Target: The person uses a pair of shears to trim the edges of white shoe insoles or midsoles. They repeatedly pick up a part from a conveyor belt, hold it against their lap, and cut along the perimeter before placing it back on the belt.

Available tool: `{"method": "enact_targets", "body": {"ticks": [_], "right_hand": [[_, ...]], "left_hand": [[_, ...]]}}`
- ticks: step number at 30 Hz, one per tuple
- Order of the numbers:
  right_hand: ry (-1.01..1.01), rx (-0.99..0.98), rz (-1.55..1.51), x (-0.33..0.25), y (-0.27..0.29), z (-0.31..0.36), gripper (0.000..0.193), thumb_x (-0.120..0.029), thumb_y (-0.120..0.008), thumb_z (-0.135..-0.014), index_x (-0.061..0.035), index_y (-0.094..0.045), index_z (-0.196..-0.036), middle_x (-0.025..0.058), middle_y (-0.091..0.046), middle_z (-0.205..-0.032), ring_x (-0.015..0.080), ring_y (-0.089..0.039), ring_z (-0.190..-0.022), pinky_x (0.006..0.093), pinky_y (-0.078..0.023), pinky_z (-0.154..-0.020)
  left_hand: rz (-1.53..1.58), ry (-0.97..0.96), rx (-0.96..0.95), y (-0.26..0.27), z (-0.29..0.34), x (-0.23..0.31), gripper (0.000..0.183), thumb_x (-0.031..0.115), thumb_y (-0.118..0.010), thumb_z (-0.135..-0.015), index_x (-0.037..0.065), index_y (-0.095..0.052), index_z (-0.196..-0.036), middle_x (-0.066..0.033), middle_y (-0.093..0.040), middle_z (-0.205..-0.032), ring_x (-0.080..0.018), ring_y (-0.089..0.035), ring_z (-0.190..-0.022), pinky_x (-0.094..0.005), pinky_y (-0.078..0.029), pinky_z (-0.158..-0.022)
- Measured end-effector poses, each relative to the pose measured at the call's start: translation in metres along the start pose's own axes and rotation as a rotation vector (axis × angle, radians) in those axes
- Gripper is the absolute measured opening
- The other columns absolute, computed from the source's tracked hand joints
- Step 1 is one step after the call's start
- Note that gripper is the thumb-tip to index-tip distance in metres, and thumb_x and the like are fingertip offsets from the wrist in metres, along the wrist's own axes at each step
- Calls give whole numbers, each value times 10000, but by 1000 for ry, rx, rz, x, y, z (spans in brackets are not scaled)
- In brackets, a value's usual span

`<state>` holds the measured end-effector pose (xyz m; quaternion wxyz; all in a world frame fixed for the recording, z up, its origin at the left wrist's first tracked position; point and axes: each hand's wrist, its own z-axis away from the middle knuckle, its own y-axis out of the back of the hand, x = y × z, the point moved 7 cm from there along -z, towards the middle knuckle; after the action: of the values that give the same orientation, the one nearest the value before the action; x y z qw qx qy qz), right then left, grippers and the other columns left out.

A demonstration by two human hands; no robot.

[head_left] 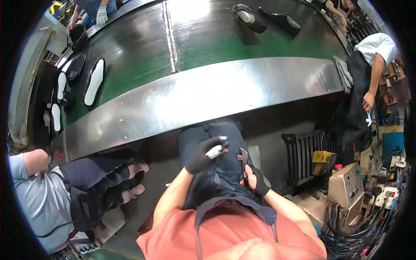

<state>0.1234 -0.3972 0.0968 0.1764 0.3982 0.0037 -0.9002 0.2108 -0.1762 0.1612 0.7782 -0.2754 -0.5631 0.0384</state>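
Observation:
My left hand (201, 157), in a dark glove, is raised over my lap with its fingers curled together. A white patch shows along its fingers; whether it is tape or a held piece, I cannot tell. My right hand (255, 180), in a dark glove with bare fingertips, is closed round a dark metal tool with a forked, wrench-like head (243, 157). The head points up toward the bench, and the fingers and palm partly hide the handle. Both hands are apart from each other, above my dark trousers (195, 143) and short of the metal edge of the line.
A conveyor belt (130, 52) runs behind a shiny steel ledge (151, 106). Black shoes (284, 21) stand far right, and white-soled ones (94, 82) lie left. Co-workers are at the left, far left and right. A control box (345, 186) and cables (346, 229) stand right.

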Motion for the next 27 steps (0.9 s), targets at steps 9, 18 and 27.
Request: {"method": "enact_targets", "body": {"ticks": [9,18,27], "right_hand": [[-80,-82,-58,3,-8,-9,605,-573,-318,-963,-54,-523,-730,71,-538,-552,177,-581,-475,285,-439,-479],[-141,18,-75,-31,-15,-13,616,-591,-350,-945,-40,-605,-838,84,-576,-581,187,-608,-553,303,-486,-541],[-231,37,0,-47,-21,-22,631,-607,-356,-935,-37,-607,-832,86,-574,-577,189,-605,-552,306,-486,-541]], "left_hand": [[54,-66,341,79,66,23,486,198,-620,-891,-24,-482,-1300,-133,-601,-1184,-219,-593,-1086,-330,-445,-945],[-979,-412,1166,268,56,251,397,215,-670,-861,-6,-578,-1177,-157,-647,-1080,-210,-608,-1014,-309,-471,-867],[-1073,308,1816,537,143,305,898,612,-718,-643,31,-483,-1286,-211,-532,-1269,-360,-531,-1157,-459,-441,-958]]}}
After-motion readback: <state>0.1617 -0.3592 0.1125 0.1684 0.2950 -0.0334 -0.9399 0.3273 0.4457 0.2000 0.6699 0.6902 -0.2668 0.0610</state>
